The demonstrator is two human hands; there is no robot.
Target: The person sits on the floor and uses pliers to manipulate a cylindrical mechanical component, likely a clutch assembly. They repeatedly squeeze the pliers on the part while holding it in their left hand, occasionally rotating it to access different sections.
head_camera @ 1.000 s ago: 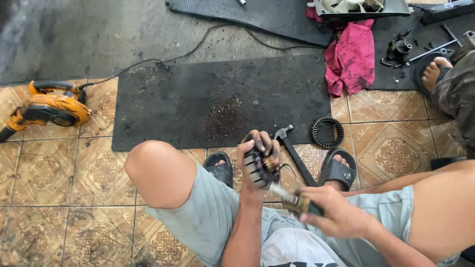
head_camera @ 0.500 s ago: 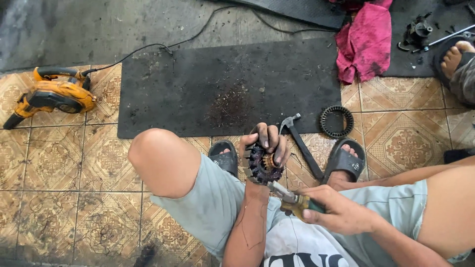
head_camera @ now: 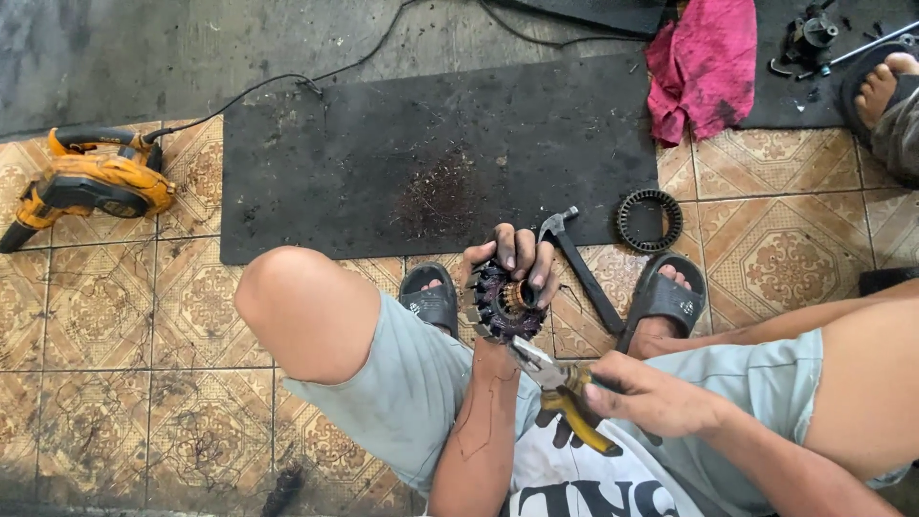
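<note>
left hand (head_camera: pixel 512 263) clamped round stator core (head_camera: pixel 500 304), steadying it at frame centre | right hand (head_camera: pixel 656 394) gripped yellow-handled pliers (head_camera: pixel 560 388), jaws at core's edge | hammer (head_camera: pixel 579 268) lay just right

Stator (head_camera: pixel 504 302) in left hand (head_camera: pixel 512 258): dark purple windings, brass-coloured centre. Pliers (head_camera: pixel 565 393) in right hand (head_camera: pixel 651 394): yellow handles. Beyond grip: black rubber mat (head_camera: pixel 431 144), pink rag (head_camera: pixel 704 62), orange blower (head_camera: pixel 86 182). Beneath: tan floral-patterned tiles (head_camera: pixel 105 316).
</note>
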